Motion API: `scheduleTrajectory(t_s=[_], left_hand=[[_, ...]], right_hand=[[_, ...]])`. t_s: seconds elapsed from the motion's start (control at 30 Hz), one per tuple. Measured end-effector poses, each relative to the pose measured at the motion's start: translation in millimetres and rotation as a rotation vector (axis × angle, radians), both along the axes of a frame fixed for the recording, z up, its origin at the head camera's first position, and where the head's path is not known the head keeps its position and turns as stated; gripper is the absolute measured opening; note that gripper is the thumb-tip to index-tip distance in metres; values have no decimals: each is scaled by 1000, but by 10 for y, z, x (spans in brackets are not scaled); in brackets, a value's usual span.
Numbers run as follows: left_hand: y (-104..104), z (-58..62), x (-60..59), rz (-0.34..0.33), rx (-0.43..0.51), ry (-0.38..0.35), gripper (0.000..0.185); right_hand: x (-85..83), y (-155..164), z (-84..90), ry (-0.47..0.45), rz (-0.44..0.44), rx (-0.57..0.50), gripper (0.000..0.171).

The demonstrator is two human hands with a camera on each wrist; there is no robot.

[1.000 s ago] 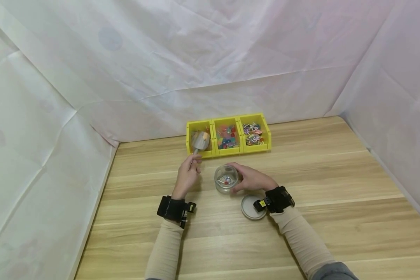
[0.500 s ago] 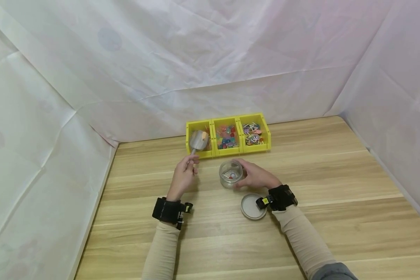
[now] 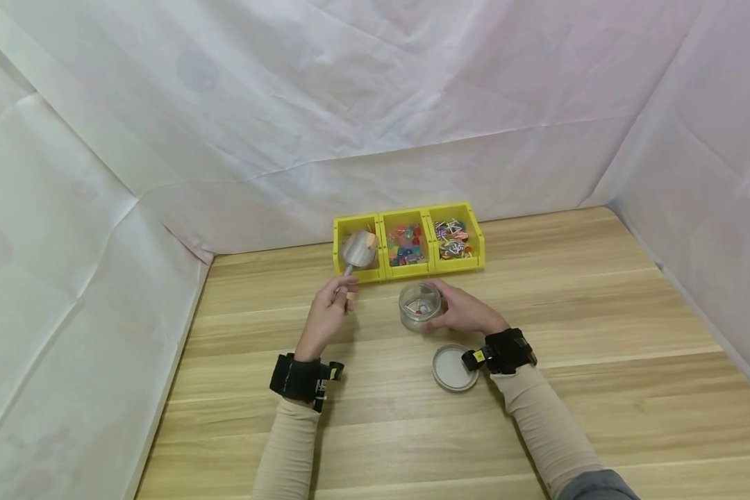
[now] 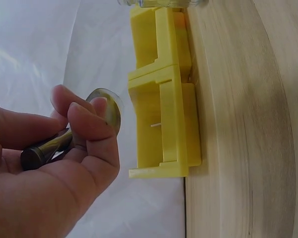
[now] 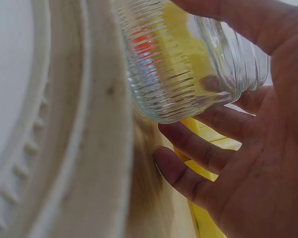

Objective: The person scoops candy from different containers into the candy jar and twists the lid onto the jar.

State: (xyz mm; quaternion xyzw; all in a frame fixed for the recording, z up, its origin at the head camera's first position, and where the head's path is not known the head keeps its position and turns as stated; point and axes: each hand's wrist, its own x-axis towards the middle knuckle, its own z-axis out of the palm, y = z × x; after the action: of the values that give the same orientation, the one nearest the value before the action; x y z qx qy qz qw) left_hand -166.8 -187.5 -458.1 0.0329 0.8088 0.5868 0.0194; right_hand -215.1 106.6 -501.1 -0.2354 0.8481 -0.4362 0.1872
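My left hand [image 3: 326,314] grips the handle of a metal scoop [image 3: 357,251], whose bowl is over the leftmost yellow bin [image 3: 339,232]. A small orange-tan piece [image 3: 371,240] shows at the scoop's bowl. In the left wrist view the fingers curl round the dark handle [image 4: 37,154]. My right hand [image 3: 465,310] holds a clear glass jar [image 3: 406,316] from its right side, thumb and fingers round it. Inside the jar lie a few small items, one red and some white. Ribbed glass of the jar [image 5: 174,84] fills the upper right wrist view.
A round pale lid [image 3: 453,368] lies on the wooden table [image 3: 387,430] under the right wrist. The middle bin holds colourful pieces [image 3: 405,243]. Lollipops [image 3: 453,239] fill the right bin. White fabric [image 3: 375,104] hangs behind and at both sides.
My right hand and the jar have moved right and slightly away from me. The left hand has drifted slightly left, with the scoop staying over the left bin.
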Motion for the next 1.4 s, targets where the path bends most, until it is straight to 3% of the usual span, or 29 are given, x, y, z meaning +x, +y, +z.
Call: scheduleTrajectory(t_s=[0.63,1.4], left_hand=[[73,-39,2,-130,25,10,32],[131,-111,-28,-216,24,-16,31]], right_hand=[[-44,137,47,-2,-32,3,96],[-66,274,56,21,-61,8,95]])
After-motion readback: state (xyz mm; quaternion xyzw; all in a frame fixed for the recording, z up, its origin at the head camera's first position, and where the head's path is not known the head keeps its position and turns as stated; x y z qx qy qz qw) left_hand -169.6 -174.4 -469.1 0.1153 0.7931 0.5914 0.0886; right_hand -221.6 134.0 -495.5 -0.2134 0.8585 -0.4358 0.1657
